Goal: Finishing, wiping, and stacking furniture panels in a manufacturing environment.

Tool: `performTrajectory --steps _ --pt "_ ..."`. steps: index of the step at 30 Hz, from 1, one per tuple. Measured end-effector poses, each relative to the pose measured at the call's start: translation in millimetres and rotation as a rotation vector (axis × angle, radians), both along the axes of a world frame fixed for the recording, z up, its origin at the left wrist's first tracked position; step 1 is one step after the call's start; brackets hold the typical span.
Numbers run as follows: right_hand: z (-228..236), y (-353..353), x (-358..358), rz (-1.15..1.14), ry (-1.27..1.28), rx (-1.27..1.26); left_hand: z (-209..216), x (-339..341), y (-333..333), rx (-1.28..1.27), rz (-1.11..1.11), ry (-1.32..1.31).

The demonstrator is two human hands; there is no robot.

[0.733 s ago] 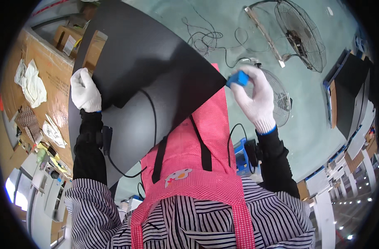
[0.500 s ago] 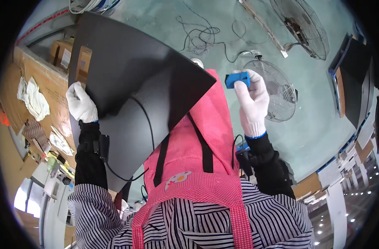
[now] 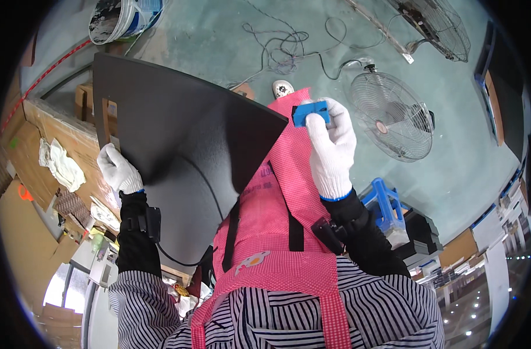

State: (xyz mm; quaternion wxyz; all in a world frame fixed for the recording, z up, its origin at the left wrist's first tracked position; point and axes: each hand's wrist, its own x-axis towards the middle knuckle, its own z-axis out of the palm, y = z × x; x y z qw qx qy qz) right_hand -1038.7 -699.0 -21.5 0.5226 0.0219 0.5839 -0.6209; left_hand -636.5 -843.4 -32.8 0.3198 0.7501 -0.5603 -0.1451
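A large dark panel [image 3: 184, 104] with a rectangular cut-out slot [image 3: 109, 116] near its left edge stands tilted in front of me on the left. My left hand [image 3: 120, 170], in a white glove, is closed on the panel's left edge just below the slot. Between the thumb and fingers of my gloved right hand [image 3: 333, 152] is a small blue block [image 3: 312, 113] with black at its end. The block is beside the panel's pointed right corner; whether they touch I cannot tell. A black cable [image 3: 204, 174] runs in front of the panel's face.
On the left, a cardboard-covered surface [image 3: 62, 125] bears white rags [image 3: 65, 166]. A bucket [image 3: 111, 23] stands at the far left. Tangled cable [image 3: 283, 52] lies on the floor. Right of me are a wire-cage fan [image 3: 390, 119] and a blue plastic stool [image 3: 385, 203].
My right hand has moved left with the blue block, up to the panel's corner. The panel's top edge sits lower in view, and my view has shifted.
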Motion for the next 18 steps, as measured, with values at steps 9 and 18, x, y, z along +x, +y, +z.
performTrajectory --steps 9,18 --pt "-11 -2 -5 -0.017 0.096 0.001 -1 3 1 -0.008 0.027 0.027" --pt "13 -42 -46 0.709 0.731 -0.23 -12 11 -1 -0.028 -0.042 0.169"
